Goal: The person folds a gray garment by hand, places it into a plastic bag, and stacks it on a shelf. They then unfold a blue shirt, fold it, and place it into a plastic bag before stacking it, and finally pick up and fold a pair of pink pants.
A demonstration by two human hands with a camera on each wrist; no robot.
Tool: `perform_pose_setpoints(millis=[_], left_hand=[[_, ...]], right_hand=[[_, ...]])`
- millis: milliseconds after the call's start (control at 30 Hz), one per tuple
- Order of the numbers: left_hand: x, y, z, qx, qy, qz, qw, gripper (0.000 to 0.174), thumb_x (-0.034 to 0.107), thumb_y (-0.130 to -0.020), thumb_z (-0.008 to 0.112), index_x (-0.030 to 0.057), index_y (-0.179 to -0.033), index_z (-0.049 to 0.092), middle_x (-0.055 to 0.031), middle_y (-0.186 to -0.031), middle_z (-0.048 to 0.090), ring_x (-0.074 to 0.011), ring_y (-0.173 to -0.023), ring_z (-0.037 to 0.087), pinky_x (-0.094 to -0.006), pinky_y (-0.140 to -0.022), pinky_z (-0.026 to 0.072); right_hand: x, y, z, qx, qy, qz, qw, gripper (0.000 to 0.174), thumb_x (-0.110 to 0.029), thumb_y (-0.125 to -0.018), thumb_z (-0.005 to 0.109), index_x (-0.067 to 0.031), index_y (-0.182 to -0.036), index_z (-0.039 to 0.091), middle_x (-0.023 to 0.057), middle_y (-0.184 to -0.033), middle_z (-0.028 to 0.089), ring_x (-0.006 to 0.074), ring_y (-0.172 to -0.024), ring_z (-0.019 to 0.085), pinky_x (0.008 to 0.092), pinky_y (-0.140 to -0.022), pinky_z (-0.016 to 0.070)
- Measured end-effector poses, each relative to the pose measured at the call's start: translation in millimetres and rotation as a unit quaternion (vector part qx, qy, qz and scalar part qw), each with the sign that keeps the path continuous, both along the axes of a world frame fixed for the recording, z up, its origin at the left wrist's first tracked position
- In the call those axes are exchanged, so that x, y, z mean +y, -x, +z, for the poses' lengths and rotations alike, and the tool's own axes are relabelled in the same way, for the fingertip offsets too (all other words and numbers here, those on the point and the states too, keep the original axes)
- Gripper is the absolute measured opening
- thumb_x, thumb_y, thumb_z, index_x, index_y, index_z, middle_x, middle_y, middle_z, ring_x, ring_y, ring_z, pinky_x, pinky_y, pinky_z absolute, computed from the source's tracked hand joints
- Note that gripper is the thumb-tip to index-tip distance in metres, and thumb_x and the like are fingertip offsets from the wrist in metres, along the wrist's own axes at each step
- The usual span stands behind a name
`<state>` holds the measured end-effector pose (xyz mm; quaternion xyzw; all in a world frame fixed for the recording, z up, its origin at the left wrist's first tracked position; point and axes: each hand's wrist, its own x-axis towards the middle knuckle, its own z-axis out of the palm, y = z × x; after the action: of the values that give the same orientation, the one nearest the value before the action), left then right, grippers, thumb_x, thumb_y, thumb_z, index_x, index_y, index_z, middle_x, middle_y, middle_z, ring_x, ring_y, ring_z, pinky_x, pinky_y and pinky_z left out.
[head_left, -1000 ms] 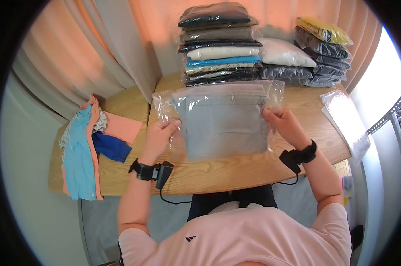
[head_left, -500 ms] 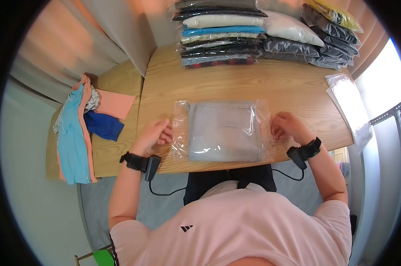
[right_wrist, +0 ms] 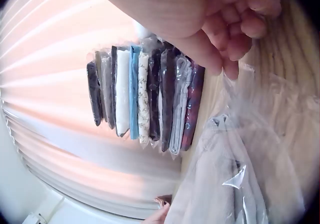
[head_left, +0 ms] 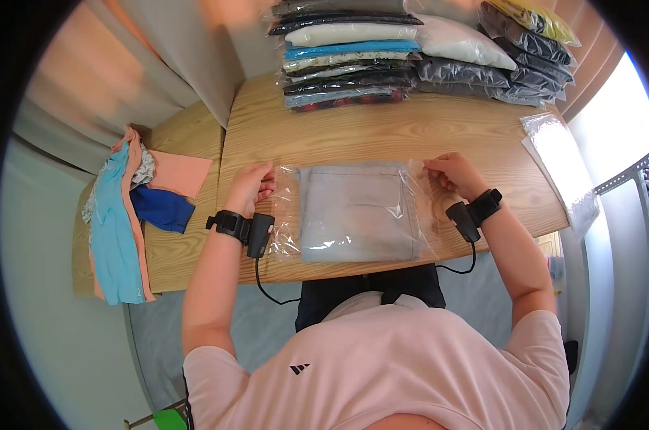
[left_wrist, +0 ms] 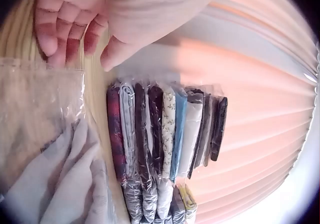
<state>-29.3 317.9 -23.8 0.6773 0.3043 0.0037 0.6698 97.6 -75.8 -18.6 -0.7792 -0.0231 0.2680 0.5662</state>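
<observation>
A clear plastic bag [head_left: 287,215] with a folded light grey garment [head_left: 360,215] inside lies flat near the table's front edge. At its far right corner, my right hand [head_left: 457,174] pinches the film between thumb and index finger; the right wrist view shows the film [right_wrist: 245,76] at those fingertips. My left hand [head_left: 251,188] is beside the far left corner. In the left wrist view its loosely bent fingers [left_wrist: 60,31] hang over the bag's edge, with the thumb apart from them.
Bagged folded clothes [head_left: 349,61] stand in a tall stack at the back, with more bagged clothes [head_left: 468,46] to their right. Loose clothes [head_left: 120,236] are heaped at the left, overhanging the front edge. Flat clear bags [head_left: 564,161] lie at the right edge.
The bag has come down from both hands onto the table. Both hands let go, then moved to its far corners, where the right one pinches the film.
</observation>
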Motion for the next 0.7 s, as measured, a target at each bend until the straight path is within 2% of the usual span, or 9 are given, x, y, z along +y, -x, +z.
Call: perform_pose_setpoints(millis=[67,133,267,333,500,567,600,667,700], left_hand=[[2.8,-0.3,-2.3,-0.002,0.001,-0.002,1.000,0.023,0.029,-0.087,0.063,0.0067,-0.087,0.061,-0.0005,-0.078,0.059,-0.0069,-0.061,0.055,-0.0184,-0.054,0.0469],[2.2,-0.5,0.9,0.014,-0.015,-0.037,0.999,0.023,0.031,-0.088,0.063,0.0079,-0.088,0.062,0.0013,-0.077,0.058,-0.0070,-0.065,0.056,-0.0178,-0.055,0.0454],[-0.7,-8.2,1.9,0.031,-0.060,-0.056,0.996,0.023,0.031,-0.088,0.062,0.0078,-0.086,0.063,0.0010,-0.077,0.060,-0.0061,-0.064,0.055,-0.0174,-0.052,0.0422],[1.6,-13.2,-5.1,0.018,-0.076,-0.059,0.995,0.021,0.025,-0.087,0.063,0.0058,-0.078,0.063,-0.0014,-0.072,0.059,-0.0064,-0.058,0.052,-0.0180,-0.049,0.0391],[-1.1,-11.9,-9.6,0.020,-0.068,-0.055,0.996,0.020,0.023,-0.090,0.059,0.0049,-0.082,0.062,-0.0022,-0.074,0.061,-0.0076,-0.059,0.054,-0.0192,-0.052,0.0419],[-5.4,-11.7,-6.8,0.032,-0.073,-0.046,0.996,0.020,0.024,-0.091,0.058,0.0057,-0.084,0.062,-0.0015,-0.075,0.062,-0.0072,-0.061,0.055,-0.0194,-0.053,0.0430],[-7.8,-11.7,-5.7,0.026,-0.090,-0.039,0.995,0.020,0.022,-0.092,0.057,0.0034,-0.085,0.061,-0.0038,-0.076,0.062,-0.0092,-0.060,0.056,-0.0206,-0.052,0.0433],[-7.9,-12.4,-7.9,0.021,-0.107,-0.035,0.993,0.020,0.020,-0.092,0.056,0.0010,-0.086,0.059,-0.0061,-0.077,0.063,-0.0111,-0.059,0.057,-0.0218,-0.051,0.0436],[-5.6,-12.1,-9.8,0.015,-0.112,-0.041,0.993,0.023,0.024,-0.092,0.056,0.0012,-0.089,0.059,-0.0069,-0.079,0.063,-0.0116,-0.060,0.058,-0.0216,-0.052,0.0443]], right_hand=[[-0.5,-3.3,-3.5,0.009,0.008,-0.006,1.000,0.024,-0.023,-0.083,0.066,-0.0038,-0.070,0.061,-0.0010,-0.061,0.053,0.0079,-0.046,0.040,0.0248,-0.043,0.0301],[2.2,-2.4,-0.8,0.003,0.016,0.002,1.000,0.024,-0.022,-0.083,0.066,-0.0039,-0.069,0.060,-0.0012,-0.060,0.052,0.0080,-0.046,0.040,0.0249,-0.043,0.0299],[5.3,-10.4,-13.3,-0.006,0.011,0.007,1.000,0.025,-0.021,-0.083,0.065,-0.0035,-0.066,0.060,-0.0016,-0.056,0.049,0.0083,-0.046,0.039,0.0252,-0.043,0.0295],[5.8,-9.2,-11.3,-0.008,0.018,0.011,1.000,0.025,-0.022,-0.084,0.065,-0.0035,-0.068,0.060,-0.0016,-0.058,0.049,0.0076,-0.046,0.039,0.0245,-0.042,0.0293],[4.4,-5.2,-8.5,-0.026,0.031,0.011,0.999,0.026,-0.024,-0.087,0.063,-0.0032,-0.071,0.060,-0.0022,-0.060,0.048,0.0070,-0.046,0.038,0.0238,-0.042,0.0289],[4.1,-10.5,-11.1,-0.005,0.020,0.024,0.999,0.026,-0.023,-0.088,0.060,-0.0010,-0.075,0.060,-0.0005,-0.063,0.050,0.0092,-0.047,0.038,0.0250,-0.044,0.0310],[4.7,-11.3,-9.9,-0.004,0.020,0.022,1.000,0.026,-0.023,-0.088,0.060,-0.0010,-0.075,0.060,-0.0005,-0.063,0.050,0.0092,-0.047,0.038,0.0250,-0.044,0.0310],[7.0,-8.9,-6.2,-0.041,0.057,0.051,0.996,0.031,-0.027,-0.091,0.056,0.0001,-0.078,0.060,0.0010,-0.065,0.052,0.0098,-0.047,0.045,0.0241,-0.044,0.0332],[6.6,-6.5,-6.0,-0.039,0.058,0.048,0.996,0.031,-0.027,-0.091,0.056,0.0001,-0.078,0.060,0.0010,-0.065,0.052,0.0098,-0.047,0.045,0.0241,-0.044,0.0332]])
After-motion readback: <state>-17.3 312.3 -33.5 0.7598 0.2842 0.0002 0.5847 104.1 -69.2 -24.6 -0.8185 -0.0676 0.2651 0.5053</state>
